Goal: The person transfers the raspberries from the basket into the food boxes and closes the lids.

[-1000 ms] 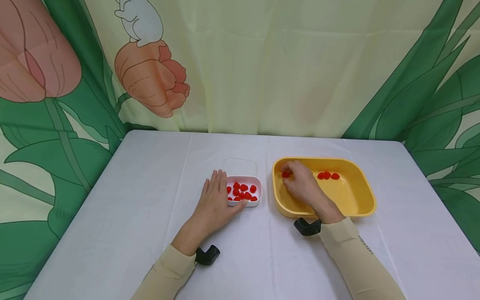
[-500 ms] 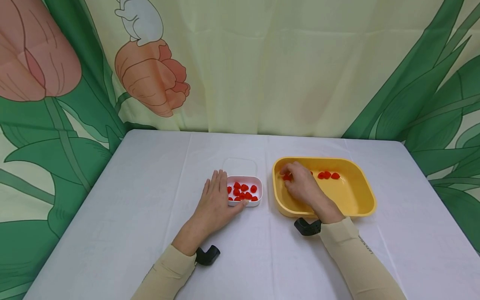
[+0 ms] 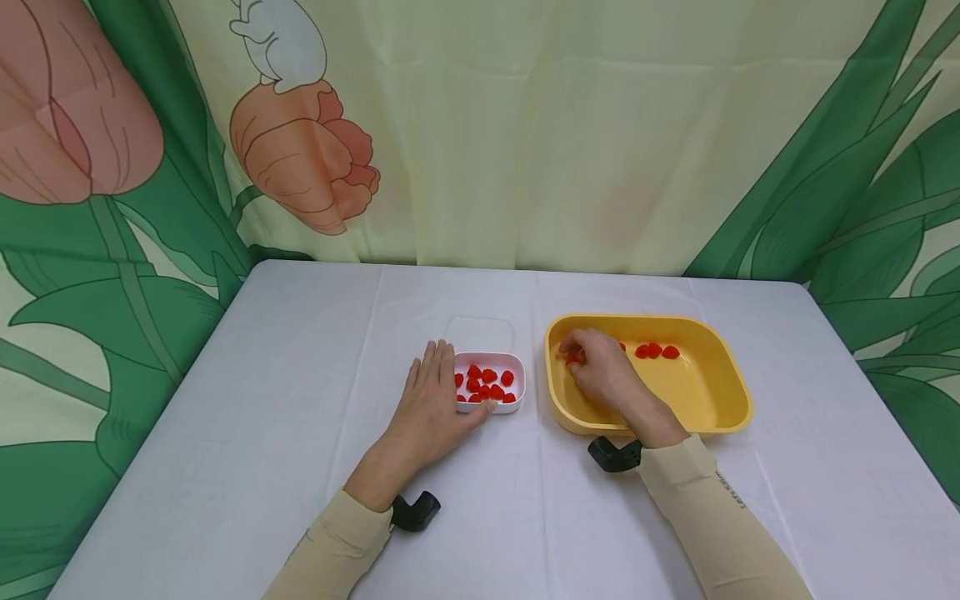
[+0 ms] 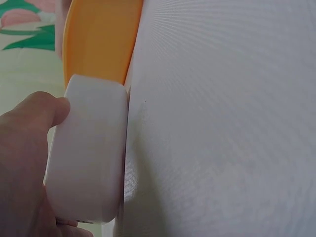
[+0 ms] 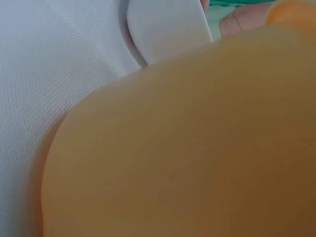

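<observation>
In the head view, my left hand (image 3: 429,404) lies along the left side of a small white box (image 3: 522,385), fingers straight. Its thumb rests at the box's front rim, which the left wrist view shows close up. Several small red berry-shaped pieces (image 3: 489,376) are spread inside the box. Over at the right, my right hand (image 3: 600,367) reaches into the left part of a yellow tray (image 3: 693,408), fingers bent down. A red piece (image 3: 576,357) shows at its fingertips, pinched and partly hidden. The tray's wall (image 5: 173,148) fills most of the right wrist view.
Several more red pieces (image 3: 655,350) lie near the tray's back wall. A clear lid-like sheet (image 3: 481,332) lies flat behind the white box. White cloth (image 3: 300,350) covers the table, and a printed curtain (image 3: 525,133) hangs behind it.
My right hand has shifted slightly at the tray's left end, and the red piece at its fingertips has moved a little toward me. The left hand and box have stayed put.
</observation>
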### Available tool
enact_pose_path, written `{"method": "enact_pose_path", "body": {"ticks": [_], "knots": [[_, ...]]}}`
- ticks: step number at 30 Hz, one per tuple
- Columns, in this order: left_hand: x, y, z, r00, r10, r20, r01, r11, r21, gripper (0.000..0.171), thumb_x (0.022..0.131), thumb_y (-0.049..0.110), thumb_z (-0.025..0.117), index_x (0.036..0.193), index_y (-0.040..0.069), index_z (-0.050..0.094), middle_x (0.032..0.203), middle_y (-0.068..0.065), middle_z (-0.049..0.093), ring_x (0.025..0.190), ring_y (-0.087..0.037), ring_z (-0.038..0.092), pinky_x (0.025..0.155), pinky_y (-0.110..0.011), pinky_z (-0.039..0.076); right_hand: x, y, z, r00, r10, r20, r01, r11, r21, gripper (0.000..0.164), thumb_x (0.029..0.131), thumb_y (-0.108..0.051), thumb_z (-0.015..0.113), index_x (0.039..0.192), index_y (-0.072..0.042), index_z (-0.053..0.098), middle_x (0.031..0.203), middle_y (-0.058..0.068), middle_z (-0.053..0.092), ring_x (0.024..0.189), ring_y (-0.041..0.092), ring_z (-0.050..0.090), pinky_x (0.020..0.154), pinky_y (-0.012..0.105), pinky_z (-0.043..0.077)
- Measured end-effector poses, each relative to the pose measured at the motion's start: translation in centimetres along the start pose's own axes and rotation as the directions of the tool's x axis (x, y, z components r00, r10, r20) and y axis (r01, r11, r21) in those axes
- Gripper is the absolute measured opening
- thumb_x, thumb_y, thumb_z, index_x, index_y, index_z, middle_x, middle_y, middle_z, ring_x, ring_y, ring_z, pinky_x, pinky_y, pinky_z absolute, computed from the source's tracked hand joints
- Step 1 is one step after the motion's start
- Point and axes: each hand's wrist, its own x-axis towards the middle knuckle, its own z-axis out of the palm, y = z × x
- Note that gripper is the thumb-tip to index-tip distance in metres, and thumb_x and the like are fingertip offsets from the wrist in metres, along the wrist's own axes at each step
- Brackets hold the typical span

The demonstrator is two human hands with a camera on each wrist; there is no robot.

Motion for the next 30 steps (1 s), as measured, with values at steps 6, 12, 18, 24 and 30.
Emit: {"method": "enact_pose_path", "body": {"ticks": [6, 12, 18, 24, 30], "knots": [[0.1, 0.0, 0.0, 1.0, 0.005, -0.007, -0.005, 1.0, 0.0, 0.102, 0.086, 0.057, 0.064, 0.156, -0.001, 0.018, 0.164, -0.019, 0.02, 0.154, -0.036, 0.013, 0.124, -0.053, 0.015, 0.0, -0.2, -0.2, 1.0, 0.001, -0.003, -0.001, 1.0, 0.012, 0.02, 0.084, 0.006, 0.064, 0.103, -0.001, 0.066, 0.098, 0.013, 0.067, 0.088, 0.028, 0.056, 0.086, 0.041, 0.053], [0.1, 0.0, 0.0, 1.0, 0.006, -0.008, -0.006, 1.0, -0.004, 0.102, 0.086, 0.057, 0.065, 0.156, -0.002, 0.018, 0.164, -0.019, 0.02, 0.154, -0.036, 0.014, 0.124, -0.054, 0.016, -0.1, -0.5, -0.4, 0.999, 0.043, -0.001, -0.043, 0.998, 0.037, 0.02, 0.087, 0.003, 0.065, 0.106, -0.001, 0.065, 0.1, 0.014, 0.067, 0.089, 0.027, 0.056, 0.086, 0.04, 0.054], [0.0, 0.1, 0.1, 1.0, 0.006, -0.008, -0.006, 1.0, -0.007, 0.102, 0.086, 0.056, 0.065, 0.156, -0.002, 0.018, 0.164, -0.02, 0.02, 0.154, -0.036, 0.013, 0.124, -0.054, 0.016, -0.2, -0.6, -0.6, 0.999, 0.049, -0.022, -0.048, 0.997, 0.066, 0.02, 0.089, 0.001, 0.065, 0.109, -0.001, 0.065, 0.105, 0.016, 0.068, 0.092, 0.029, 0.058, 0.09, 0.043, 0.055], [0.0, 0.0, 0.2, 1.0, 0.006, -0.011, -0.006, 1.0, -0.006, 0.102, 0.086, 0.056, 0.064, 0.156, -0.002, 0.018, 0.164, -0.019, 0.02, 0.154, -0.036, 0.013, 0.124, -0.054, 0.015, -0.3, -0.9, -1.0, 0.998, 0.057, -0.02, -0.055, 0.993, 0.103, 0.022, 0.091, -0.001, 0.064, 0.113, -0.002, 0.064, 0.107, 0.015, 0.068, 0.097, 0.029, 0.058, 0.093, 0.044, 0.054], [0.0, -0.1, 0.2, 1.0, 0.005, -0.013, -0.005, 1.0, -0.002, 0.102, 0.086, 0.056, 0.064, 0.156, -0.002, 0.018, 0.164, -0.019, 0.02, 0.154, -0.036, 0.013, 0.124, -0.053, 0.015, -0.4, -1.0, -1.1, 0.998, 0.054, -0.037, -0.049, 0.991, 0.125, 0.023, 0.091, -0.003, 0.063, 0.114, -0.003, 0.064, 0.107, 0.014, 0.068, 0.098, 0.029, 0.059, 0.093, 0.044, 0.054]]}}
